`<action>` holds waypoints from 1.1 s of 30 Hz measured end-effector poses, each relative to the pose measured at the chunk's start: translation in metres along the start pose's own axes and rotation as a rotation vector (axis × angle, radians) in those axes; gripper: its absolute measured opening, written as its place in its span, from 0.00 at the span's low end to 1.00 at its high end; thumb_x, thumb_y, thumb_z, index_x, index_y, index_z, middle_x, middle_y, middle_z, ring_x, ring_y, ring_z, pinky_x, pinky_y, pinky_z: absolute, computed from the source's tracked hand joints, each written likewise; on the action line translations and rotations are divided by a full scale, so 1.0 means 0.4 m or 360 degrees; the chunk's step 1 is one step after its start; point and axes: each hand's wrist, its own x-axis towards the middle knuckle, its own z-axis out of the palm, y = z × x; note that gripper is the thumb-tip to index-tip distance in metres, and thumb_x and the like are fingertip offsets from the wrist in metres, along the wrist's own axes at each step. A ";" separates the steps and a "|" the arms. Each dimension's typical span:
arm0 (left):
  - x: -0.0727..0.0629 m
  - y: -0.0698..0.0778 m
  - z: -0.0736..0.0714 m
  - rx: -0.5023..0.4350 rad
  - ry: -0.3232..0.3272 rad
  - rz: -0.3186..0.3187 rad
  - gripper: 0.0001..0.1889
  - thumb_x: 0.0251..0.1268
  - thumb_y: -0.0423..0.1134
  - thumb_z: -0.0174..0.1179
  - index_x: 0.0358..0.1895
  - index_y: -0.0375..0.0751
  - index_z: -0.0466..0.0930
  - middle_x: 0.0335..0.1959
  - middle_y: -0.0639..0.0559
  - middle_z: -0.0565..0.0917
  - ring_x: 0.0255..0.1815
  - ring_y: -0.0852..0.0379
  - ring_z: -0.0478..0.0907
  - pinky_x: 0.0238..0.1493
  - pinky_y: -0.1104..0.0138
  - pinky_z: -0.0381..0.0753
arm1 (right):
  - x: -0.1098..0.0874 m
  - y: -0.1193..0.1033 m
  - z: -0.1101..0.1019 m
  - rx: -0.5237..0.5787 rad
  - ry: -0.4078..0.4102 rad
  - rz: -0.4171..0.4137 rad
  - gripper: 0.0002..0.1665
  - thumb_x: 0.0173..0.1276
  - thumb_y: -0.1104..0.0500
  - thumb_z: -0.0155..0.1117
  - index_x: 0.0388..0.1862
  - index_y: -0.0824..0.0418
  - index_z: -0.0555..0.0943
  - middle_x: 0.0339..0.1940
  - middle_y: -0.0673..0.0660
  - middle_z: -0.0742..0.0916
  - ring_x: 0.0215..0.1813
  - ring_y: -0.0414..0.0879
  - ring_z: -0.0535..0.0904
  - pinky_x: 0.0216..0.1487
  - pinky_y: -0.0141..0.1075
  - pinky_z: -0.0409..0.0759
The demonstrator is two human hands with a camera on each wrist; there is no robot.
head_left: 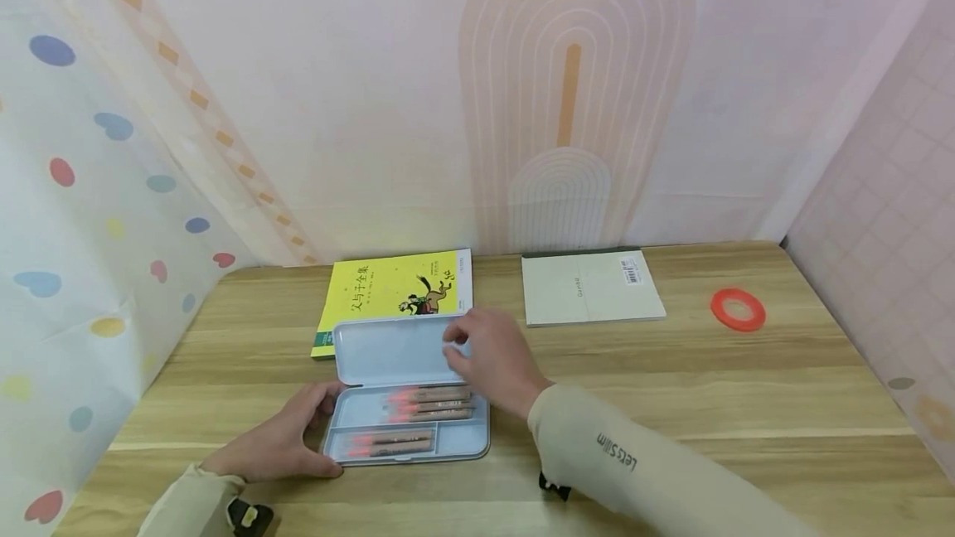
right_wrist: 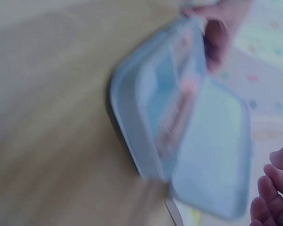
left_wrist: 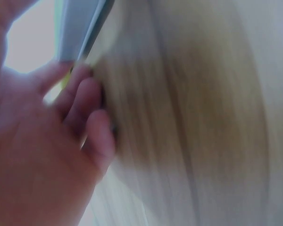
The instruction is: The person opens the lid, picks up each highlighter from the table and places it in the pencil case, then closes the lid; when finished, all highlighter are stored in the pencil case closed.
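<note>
A light-blue pencil case (head_left: 462, 440) lies on the table with its lid (head_left: 395, 355) raised at the back. Inside, several brown pencil-like sticks (head_left: 440, 404) with blurred pinkish-red ends lie in two compartments; the front right one holds none. My left hand (head_left: 287, 437) grips the case's left end, thumb at the front corner and fingers at the back. In the left wrist view, the fingers of the left hand (left_wrist: 87, 101) curl beside the case's edge. My right hand (head_left: 496, 355), fingers loosely bent, is by the lid's right end; the right wrist view shows it apart from the lid.
Behind the lid lies a yellow book (head_left: 395, 280), partly covered by it. A pale notebook (head_left: 593, 288) with a barcode label lies further right at the back. A red ring (head_left: 738, 309) lies near the right side. Patterned cloth walls (head_left: 373, 106) stand around the wooden table (head_left: 731, 421).
</note>
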 end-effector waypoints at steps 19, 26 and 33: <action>0.000 -0.004 0.000 -0.0005 0.0022 0.0045 0.48 0.48 0.50 0.77 0.68 0.34 0.58 0.53 0.46 0.67 0.51 0.66 0.61 0.51 0.74 0.66 | 0.046 0.065 -0.025 0.0233 0.0042 0.0338 0.10 0.74 0.52 0.58 0.40 0.54 0.84 0.36 0.48 0.84 0.40 0.43 0.75 0.42 0.35 0.76; 0.002 -0.007 0.003 -0.0006 0.0031 0.0068 0.46 0.47 0.50 0.77 0.66 0.34 0.60 0.52 0.47 0.68 0.50 0.67 0.62 0.51 0.73 0.67 | 0.035 0.060 -0.029 0.0359 0.0035 0.0322 0.08 0.74 0.54 0.58 0.37 0.53 0.82 0.33 0.46 0.83 0.36 0.43 0.75 0.39 0.34 0.76; 0.003 -0.006 0.004 -0.0024 0.0038 0.0102 0.43 0.45 0.48 0.78 0.62 0.35 0.62 0.50 0.47 0.69 0.49 0.67 0.64 0.50 0.73 0.68 | 0.010 0.053 -0.031 0.0392 0.0031 0.0194 0.09 0.73 0.56 0.58 0.34 0.55 0.84 0.29 0.46 0.82 0.35 0.42 0.75 0.40 0.34 0.75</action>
